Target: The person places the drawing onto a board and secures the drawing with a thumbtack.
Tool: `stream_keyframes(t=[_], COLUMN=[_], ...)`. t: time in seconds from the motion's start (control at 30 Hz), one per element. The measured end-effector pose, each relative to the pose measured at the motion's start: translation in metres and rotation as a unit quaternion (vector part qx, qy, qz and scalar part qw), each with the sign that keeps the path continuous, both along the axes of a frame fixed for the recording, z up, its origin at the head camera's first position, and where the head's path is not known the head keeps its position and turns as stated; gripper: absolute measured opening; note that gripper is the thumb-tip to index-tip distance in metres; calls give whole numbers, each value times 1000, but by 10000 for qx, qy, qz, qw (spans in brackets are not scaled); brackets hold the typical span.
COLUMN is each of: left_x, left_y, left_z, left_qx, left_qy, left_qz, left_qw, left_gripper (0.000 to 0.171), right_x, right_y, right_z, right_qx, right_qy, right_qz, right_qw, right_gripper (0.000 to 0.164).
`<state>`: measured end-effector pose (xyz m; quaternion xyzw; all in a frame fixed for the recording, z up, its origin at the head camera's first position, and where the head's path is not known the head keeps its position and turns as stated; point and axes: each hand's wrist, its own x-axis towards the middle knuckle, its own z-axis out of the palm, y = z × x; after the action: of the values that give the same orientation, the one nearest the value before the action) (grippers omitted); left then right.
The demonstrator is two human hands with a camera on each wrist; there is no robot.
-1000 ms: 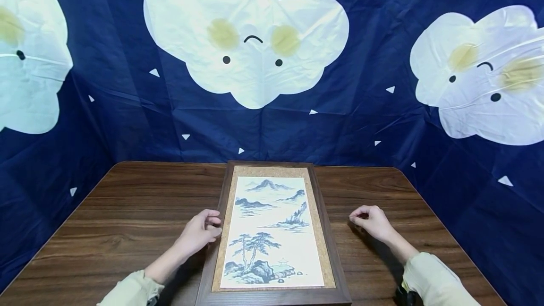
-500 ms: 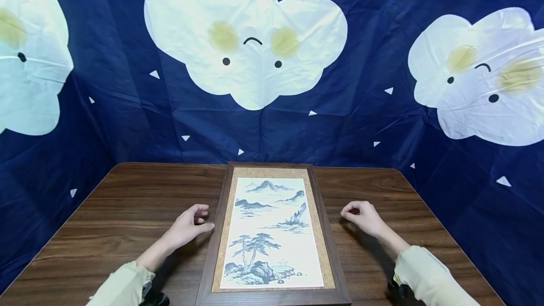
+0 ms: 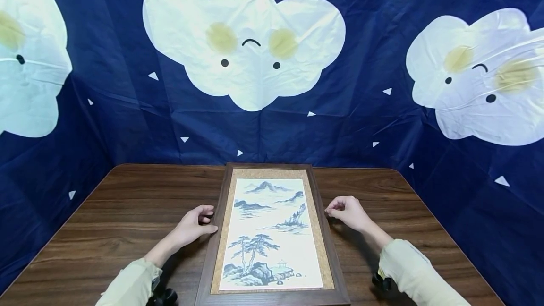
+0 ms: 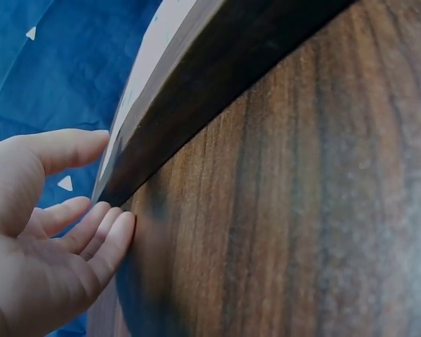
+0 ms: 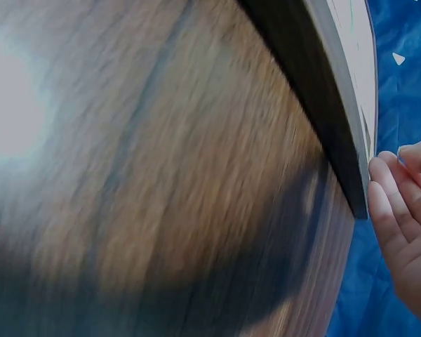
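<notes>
A cork board in a dark wooden frame (image 3: 220, 202) lies on the table, with a blue-and-white landscape print (image 3: 272, 230) on the cork. My left hand (image 3: 193, 225) is at its left side. In the left wrist view the thumb (image 4: 84, 146) reaches the frame's upper edge, and the loosely bent fingers (image 4: 112, 242) lie along its side. My right hand (image 3: 350, 212) is beside the right edge, thumb and index finger pinched together. Between those tips the right wrist view shows a tiny bluish thing (image 5: 401, 157), too small to identify.
The brown wood-grain table (image 3: 127, 211) extends on both sides of the board. Behind it hangs a dark blue cloth (image 3: 127, 131) with white clouds (image 3: 255, 79) and small triangles. Pale sleeves (image 3: 131, 284) cover both forearms, with black devices (image 3: 163, 296) at the wrists.
My right hand has moved left, up to the frame's right edge, still pinched. My left hand drew back slightly from the frame, then came near its left edge again.
</notes>
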<state>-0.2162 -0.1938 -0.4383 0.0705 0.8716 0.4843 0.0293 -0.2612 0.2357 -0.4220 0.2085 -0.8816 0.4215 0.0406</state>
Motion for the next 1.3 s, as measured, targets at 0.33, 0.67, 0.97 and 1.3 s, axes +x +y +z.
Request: stream_keyframes(t=[0.33,0.67,0.97,1.3], left_x=[-2,-2,-1,0], left_y=[0,0,0,1], left_z=[-5,-5,-5,-5], left_qx=[217,329,360,367], left_qy=[-139,-119,-135,-210], left_qz=[-61,-146,-75,-27], left_qw=[9996,9993,9992,9991], left_gripper=[57,57,56,57], right_x=[0,-14,-18,-6], right_y=[-25,-41,-61,-82], right_z=[8,-3,2,22], right_qx=[-51,-418,-720,-866], right_qy=[-250,-624,-810,-1198], right_qz=[-2,275,550,551], right_qw=[9997,9968,9926,9875], right_gripper=[4,7,12,16])
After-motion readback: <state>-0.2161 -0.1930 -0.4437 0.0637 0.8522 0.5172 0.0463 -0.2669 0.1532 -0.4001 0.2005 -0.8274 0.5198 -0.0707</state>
